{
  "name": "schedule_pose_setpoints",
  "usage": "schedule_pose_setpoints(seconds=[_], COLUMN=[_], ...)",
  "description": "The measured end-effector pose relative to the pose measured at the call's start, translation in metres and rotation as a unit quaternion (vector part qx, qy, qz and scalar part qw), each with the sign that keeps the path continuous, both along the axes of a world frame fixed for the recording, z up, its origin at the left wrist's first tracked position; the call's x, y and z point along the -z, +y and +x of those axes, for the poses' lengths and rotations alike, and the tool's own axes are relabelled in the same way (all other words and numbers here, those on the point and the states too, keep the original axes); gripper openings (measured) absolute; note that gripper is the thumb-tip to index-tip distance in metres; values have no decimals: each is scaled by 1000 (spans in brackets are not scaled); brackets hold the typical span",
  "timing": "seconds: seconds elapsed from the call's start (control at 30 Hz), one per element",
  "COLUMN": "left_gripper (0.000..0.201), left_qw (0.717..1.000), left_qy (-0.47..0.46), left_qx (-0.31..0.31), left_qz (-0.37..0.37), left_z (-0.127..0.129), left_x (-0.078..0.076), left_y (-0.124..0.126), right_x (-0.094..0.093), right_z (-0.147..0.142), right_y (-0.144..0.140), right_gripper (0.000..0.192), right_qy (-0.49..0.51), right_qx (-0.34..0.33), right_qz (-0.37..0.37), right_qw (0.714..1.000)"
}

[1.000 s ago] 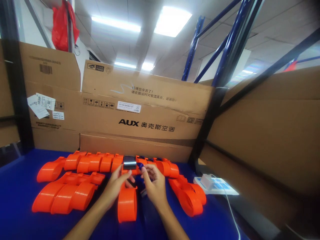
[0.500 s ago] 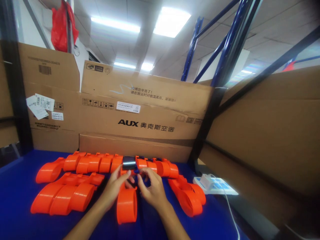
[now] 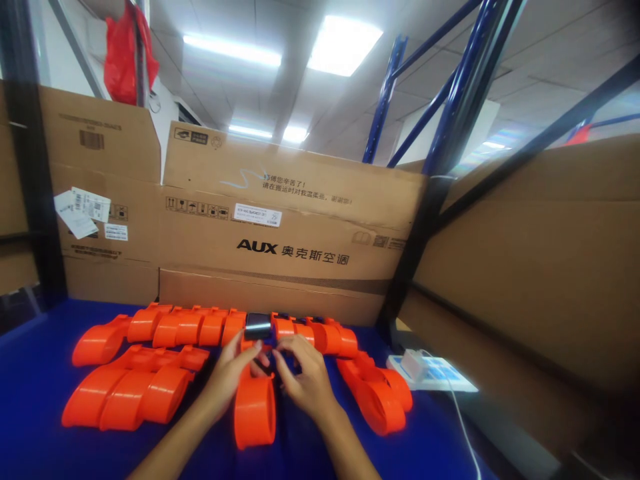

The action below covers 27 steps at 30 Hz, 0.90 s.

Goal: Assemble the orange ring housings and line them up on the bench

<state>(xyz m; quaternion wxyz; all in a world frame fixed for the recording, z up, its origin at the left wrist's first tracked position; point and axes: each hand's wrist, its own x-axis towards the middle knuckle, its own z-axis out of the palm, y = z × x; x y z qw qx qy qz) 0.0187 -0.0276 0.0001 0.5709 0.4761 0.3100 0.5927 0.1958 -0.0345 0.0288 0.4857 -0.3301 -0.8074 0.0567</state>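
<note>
One curved, glossy orange plastic piece [image 3: 255,408] between both hands

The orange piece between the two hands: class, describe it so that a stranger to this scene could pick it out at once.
Start at the AUX cardboard box behind the blue table. Below its lettering, the left hand and right hand meet over one orange piece. Unlike its clustered neighbours, it lies alone, pointing toward the camera.

Left hand [image 3: 231,373] and right hand [image 3: 303,378]: bare, no gloves, rings or watch seen. Forearms were uncovered to the frame edge; no sleeves showed.
</note>
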Motion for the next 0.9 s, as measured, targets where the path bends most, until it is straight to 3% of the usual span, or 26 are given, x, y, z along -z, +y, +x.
schedule_pose_setpoints(seconds=[0.4,0.53,0.63,0.77,0.83,0.9], left_gripper=[44,47,55,76,82,81], left_qw=[999,998,995,985,978,975], left_qy=[-12,-13,-25,-20,-26,-41], left_qx=[30,46,84,166,197,209], left_qz=[-22,-36,-49,-51,-58,-59], left_z=[0,0,-1,-2,-2,-1], left_x=[-1,-5,-8,-13,-16,-18], left_y=[0,-3,-9,-17,-21,-25], right_x=[-3,-2,-4,-9,-11,-11], right_z=[0,-2,-1,3,3,2], right_y=[-4,0,2,0,-2,-3], right_gripper=[23,25,38,53,56,54], right_qy=[81,144,191,182,182,194], right_qx=[-3,-15,-88,-225,-247,-236], right_qz=[-56,-107,-194,-322,-349,-343], right_qw=[995,984,958,901,886,888])
